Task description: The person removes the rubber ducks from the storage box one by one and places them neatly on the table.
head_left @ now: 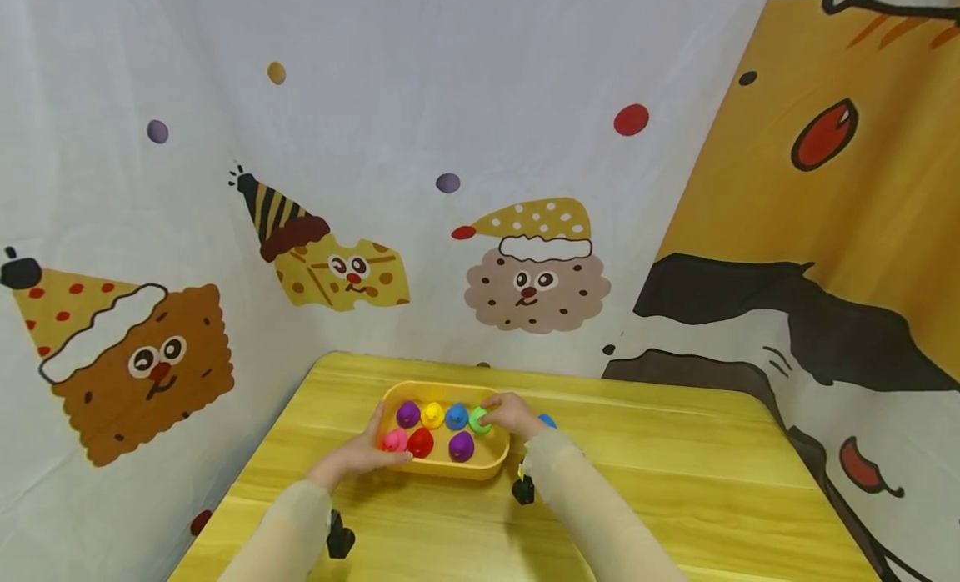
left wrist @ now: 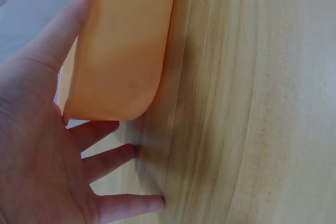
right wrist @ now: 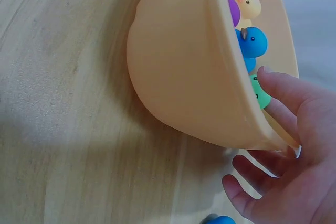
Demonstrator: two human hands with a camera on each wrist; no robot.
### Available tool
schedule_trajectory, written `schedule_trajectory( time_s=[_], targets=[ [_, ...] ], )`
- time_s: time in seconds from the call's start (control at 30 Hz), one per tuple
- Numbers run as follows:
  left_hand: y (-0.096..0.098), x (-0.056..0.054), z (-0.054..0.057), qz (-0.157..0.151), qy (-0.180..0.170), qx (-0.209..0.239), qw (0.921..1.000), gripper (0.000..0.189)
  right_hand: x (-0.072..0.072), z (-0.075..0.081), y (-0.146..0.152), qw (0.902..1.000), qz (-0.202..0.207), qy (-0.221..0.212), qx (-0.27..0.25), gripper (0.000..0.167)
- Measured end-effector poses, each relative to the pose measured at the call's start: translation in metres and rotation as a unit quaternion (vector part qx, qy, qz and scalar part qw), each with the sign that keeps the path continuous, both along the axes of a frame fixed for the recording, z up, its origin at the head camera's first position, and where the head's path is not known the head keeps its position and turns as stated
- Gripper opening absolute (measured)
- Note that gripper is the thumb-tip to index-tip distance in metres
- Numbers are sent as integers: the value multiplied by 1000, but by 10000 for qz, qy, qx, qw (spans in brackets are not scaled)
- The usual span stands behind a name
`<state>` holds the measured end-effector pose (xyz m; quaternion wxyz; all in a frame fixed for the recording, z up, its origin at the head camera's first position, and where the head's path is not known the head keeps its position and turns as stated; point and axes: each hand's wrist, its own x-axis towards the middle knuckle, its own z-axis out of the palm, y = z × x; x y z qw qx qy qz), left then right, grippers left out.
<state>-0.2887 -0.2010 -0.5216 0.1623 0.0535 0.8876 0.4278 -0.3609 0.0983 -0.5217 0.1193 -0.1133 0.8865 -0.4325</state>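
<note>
A yellow-orange plastic basin (head_left: 465,472) stands on the table, holding several small rubber ducks in purple, yellow, blue, pink, red and green. My left hand (head_left: 358,455) rests against its left end, thumb along the near rim and the other fingers straight and spread. In the left wrist view, the left hand (left wrist: 58,145) has its thumb at the rim and its index finger by the basin's end wall. At the right end, my right hand (head_left: 513,413) pinches the green duck (right wrist: 258,92) between thumb and index finger inside the basin. Its other fingers hang outside the wall.
A blue duck (head_left: 547,420) lies on the wooden table (head_left: 675,474), just right of the basin and partly behind the right wrist. A cloth (head_left: 420,107) printed with cartoon figures hangs behind the table. Black wrist devices (head_left: 340,536) sit under both sleeves.
</note>
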Motion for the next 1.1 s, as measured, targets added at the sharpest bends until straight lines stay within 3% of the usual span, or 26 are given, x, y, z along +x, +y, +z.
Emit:
schedule_trajectory(
  time_s=[0.77,1.1],
  targets=[
    [0,0,-1,3,16,-32,10000,123,-4,-10,-1,9986,-174,346,362,32],
    [0,2,4,-16,-54,36,10000,123,-7,-4,0,9988,-52,363,329,33]
  ],
)
